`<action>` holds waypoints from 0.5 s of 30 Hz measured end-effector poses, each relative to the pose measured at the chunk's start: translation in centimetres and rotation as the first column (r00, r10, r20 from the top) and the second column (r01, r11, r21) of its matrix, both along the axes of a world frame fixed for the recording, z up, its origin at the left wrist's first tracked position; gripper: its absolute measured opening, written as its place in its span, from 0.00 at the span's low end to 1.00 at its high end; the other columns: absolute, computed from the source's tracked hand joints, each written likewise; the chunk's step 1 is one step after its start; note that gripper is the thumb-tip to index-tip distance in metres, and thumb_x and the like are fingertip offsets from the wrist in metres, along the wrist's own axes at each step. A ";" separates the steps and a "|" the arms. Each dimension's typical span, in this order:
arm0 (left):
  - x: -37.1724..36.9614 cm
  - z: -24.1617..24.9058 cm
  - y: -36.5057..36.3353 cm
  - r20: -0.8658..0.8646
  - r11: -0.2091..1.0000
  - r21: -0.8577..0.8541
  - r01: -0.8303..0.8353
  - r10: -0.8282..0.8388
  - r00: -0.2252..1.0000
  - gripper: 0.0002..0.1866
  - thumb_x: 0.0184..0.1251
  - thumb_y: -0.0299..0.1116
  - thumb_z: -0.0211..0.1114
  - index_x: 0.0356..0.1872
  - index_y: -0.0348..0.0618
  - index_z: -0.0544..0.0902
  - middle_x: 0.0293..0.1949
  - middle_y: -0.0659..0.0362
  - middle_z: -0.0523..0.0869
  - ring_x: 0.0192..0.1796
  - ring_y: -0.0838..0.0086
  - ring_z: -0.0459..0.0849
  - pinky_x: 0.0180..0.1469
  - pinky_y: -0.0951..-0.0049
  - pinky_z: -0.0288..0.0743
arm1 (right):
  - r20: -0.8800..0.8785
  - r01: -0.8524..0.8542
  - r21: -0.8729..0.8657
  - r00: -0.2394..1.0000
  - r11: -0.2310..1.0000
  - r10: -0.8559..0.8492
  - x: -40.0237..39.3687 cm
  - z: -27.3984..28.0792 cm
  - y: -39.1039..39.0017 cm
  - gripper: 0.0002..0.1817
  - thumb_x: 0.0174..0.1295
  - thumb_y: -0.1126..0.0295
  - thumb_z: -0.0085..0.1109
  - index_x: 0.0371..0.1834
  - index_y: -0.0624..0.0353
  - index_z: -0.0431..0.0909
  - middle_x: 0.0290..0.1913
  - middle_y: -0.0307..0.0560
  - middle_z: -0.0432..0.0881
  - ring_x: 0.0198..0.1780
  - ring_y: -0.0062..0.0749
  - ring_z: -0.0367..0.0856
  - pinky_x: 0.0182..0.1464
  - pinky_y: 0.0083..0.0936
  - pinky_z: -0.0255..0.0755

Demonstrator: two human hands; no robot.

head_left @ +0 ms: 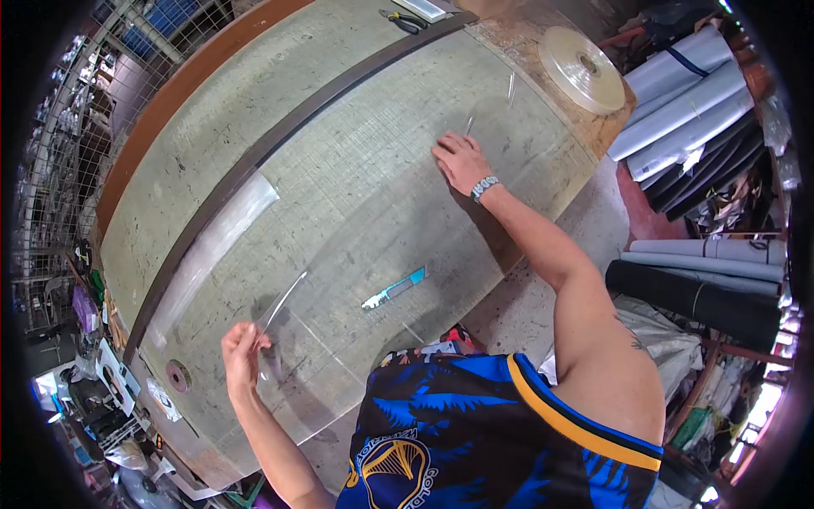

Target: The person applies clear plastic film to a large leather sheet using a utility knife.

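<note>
My left hand [246, 348] is at the lower left of the worktable [356, 195], its fingers pinched on the edge of a thin clear plastic strip [284, 301] that curves up from the surface. Farther up and to the right, my right hand [462, 161] lies with its fingers spread on the tabletop, beside a clear shiny strip [469, 125]. A cutter with a blue part [407, 283] rests on the table between my hands, nearer to my body.
A long dark bar [254, 153] crosses the table, with whitish film [212, 246] beside it. Pliers [404, 22] lie at the far edge. A clear roll [582, 70] sits at the right corner, a small tape roll [178, 376] at the left. Material rolls [687, 93] stand right.
</note>
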State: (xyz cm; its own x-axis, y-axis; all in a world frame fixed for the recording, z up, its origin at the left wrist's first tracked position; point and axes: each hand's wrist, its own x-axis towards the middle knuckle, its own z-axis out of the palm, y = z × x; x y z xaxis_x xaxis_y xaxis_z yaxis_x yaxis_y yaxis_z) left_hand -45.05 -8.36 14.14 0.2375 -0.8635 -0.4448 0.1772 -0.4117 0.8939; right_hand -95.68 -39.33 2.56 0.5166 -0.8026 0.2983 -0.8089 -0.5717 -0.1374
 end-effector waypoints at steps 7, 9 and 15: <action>5.3 -2.6 6.2 -0.374 0.955 0.072 -0.287 0.293 0.880 0.11 0.79 0.37 0.62 0.37 0.43 0.82 0.30 0.60 0.83 0.32 0.73 0.80 0.37 0.67 0.77 | 0.134 -0.407 0.093 0.909 0.909 0.394 3.7 2.0 2.7 0.21 0.66 0.56 0.65 0.58 0.50 0.78 0.66 0.50 0.76 0.70 0.48 0.72 0.71 0.47 0.64; 6.7 -3.0 6.8 -0.535 0.944 -0.007 -0.329 0.275 0.799 0.11 0.79 0.38 0.61 0.37 0.44 0.82 0.33 0.60 0.84 0.36 0.73 0.80 0.41 0.66 0.74 | 0.161 -0.471 0.103 0.877 0.876 0.452 4.7 2.4 4.4 0.22 0.65 0.54 0.67 0.58 0.49 0.78 0.67 0.50 0.75 0.71 0.49 0.71 0.71 0.47 0.64; 8.8 -2.5 7.6 -0.763 0.829 -0.204 -0.521 0.198 0.615 0.09 0.79 0.37 0.60 0.47 0.44 0.83 0.39 0.61 0.83 0.41 0.72 0.77 0.48 0.69 0.70 | 0.163 -0.567 0.099 0.820 0.818 0.549 7.9 0.7 8.9 0.17 0.65 0.56 0.66 0.53 0.48 0.82 0.64 0.45 0.75 0.70 0.42 0.72 0.70 0.43 0.65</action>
